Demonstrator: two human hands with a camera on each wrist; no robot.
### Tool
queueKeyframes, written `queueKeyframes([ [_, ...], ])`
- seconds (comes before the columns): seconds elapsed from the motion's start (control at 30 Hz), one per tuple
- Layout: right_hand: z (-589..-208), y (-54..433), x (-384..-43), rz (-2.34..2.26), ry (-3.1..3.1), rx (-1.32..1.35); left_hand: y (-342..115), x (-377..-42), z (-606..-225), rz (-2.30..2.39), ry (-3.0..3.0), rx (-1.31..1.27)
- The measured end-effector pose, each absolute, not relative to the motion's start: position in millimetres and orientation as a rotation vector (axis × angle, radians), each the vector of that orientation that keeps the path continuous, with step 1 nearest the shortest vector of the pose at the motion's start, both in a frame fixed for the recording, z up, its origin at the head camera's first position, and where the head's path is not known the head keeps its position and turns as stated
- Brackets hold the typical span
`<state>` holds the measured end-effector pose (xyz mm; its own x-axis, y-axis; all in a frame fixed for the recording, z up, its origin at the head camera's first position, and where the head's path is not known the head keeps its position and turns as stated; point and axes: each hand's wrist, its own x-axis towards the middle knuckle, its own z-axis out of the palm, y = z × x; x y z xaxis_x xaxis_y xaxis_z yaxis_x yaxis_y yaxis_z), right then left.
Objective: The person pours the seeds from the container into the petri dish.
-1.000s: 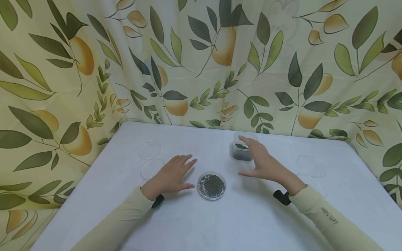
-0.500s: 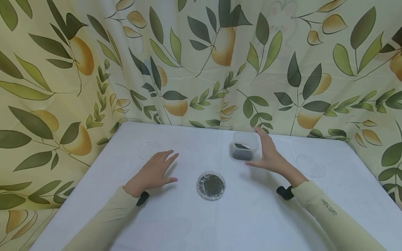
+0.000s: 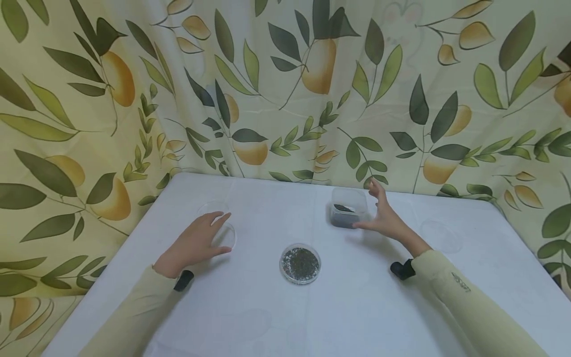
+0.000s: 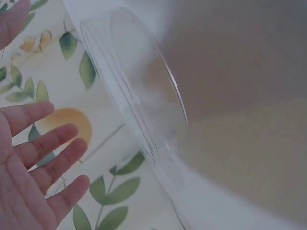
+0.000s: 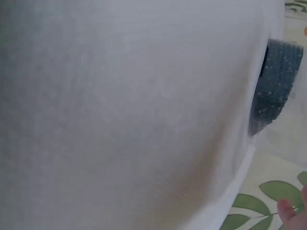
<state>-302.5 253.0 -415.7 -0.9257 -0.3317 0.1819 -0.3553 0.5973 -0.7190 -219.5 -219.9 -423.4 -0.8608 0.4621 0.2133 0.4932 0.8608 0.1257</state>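
My left hand (image 3: pixel 192 245) is above the left side of the table, fingers spread and relaxed. Partly behind it is a clear round dish (image 3: pixel 231 235), which also fills the middle of the left wrist view as a transparent disc (image 4: pixel 151 81), apart from the fingers. On the right, my right hand (image 3: pixel 387 218) is beside a small clear plastic box (image 3: pixel 345 213) part-filled with dark granules (image 5: pixel 278 86); its thumb tip is close to the box's near corner, and whether they touch I cannot tell. Between the hands stands a petri dish (image 3: pixel 300 264) holding dark, white-flecked granules.
A second transparent round piece (image 3: pixel 213 206) lies behind the left hand. Faint clear discs (image 3: pixel 441 236) lie at the right. All rest on a white-covered table (image 3: pixel 285 317), and a leaf-and-fruit patterned curtain (image 3: pixel 285 114) hangs along its back edge.
The left hand has drawn away from the granule-filled dish, moving left to the clear dishes. The right hand has shifted slightly right, off the plastic box it partly covered.
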Motion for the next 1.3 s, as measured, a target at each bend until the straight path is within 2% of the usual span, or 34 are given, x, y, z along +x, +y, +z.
queueKeyframes([
  [0.37, -425, 258, -312, 1.302, -2.843, 0.598, -234, -220, -420, -0.363, -2.937, -0.614],
  [0.83, -428, 260, -316, 1.291, -3.033, 0.452, -242, -223, -430, -0.407, -2.985, -0.572],
  [1.3, -433, 258, -320, 1.375, -3.019, 0.536, -242, -224, -436, -0.356, -2.990, -0.548],
])
